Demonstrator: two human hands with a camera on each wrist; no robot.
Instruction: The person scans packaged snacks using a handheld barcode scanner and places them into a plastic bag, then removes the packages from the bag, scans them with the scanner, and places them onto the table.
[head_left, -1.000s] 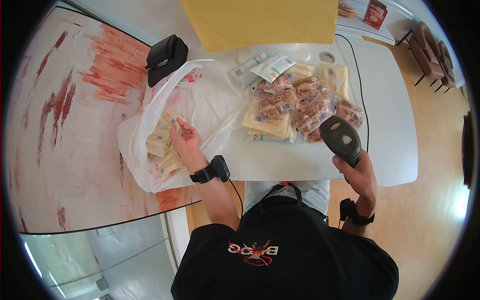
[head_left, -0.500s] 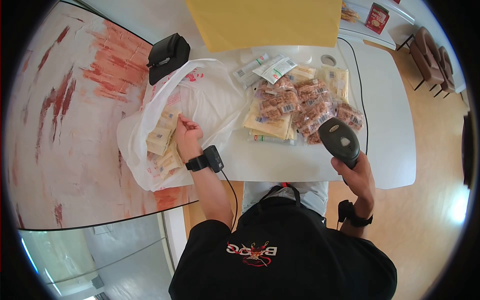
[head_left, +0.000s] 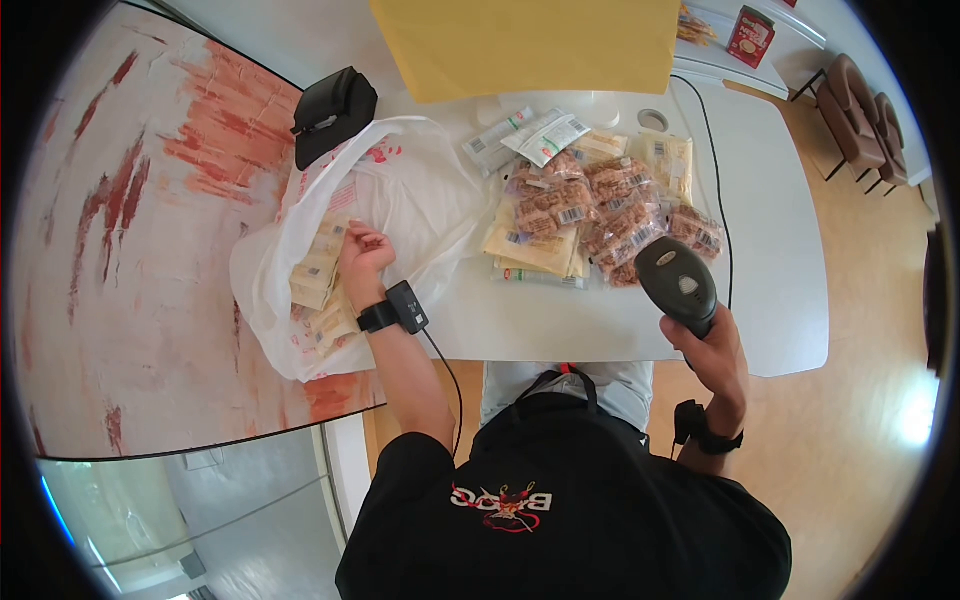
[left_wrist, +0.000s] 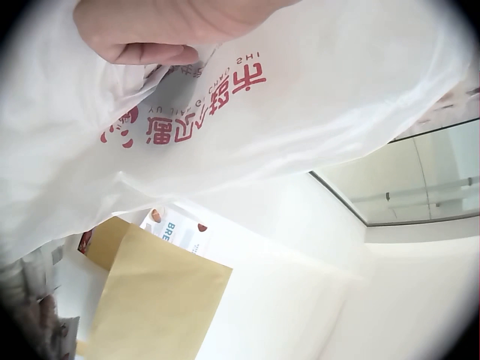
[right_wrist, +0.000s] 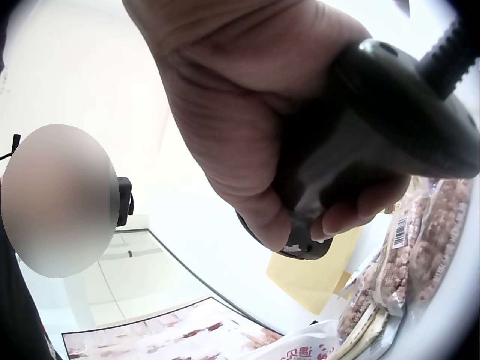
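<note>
My left hand [head_left: 364, 258] is inside a white plastic bag [head_left: 425, 190] with red print, its fingers bent. The fingertips are right at the corner of a pale yellow packet [head_left: 330, 240], one of several lying in the bag; I cannot tell if they pinch it. In the left wrist view, the bag's printed side hangs beyond the bent fingers [left_wrist: 150, 54]. My right hand [head_left: 718, 352] grips a black barcode scanner [head_left: 678, 285] by its handle, thumb on the near side. The scanner's head is over the table, beside clear packets of brown chunky food [head_left: 625, 230].
Pale packets [head_left: 530, 248] and white-green sachets [head_left: 548, 137] lie around the brown ones on the white table [head_left: 560, 325]. A yellow board [head_left: 530, 50] stands behind them. A black case [head_left: 335, 115] is behind the bag, and a black cable [head_left: 722, 190] runs along the right.
My left hand has shifted slightly left and up in the bag, and its fingers, spread earlier, are now more bent. My right hand and the scanner have hardly moved.
</note>
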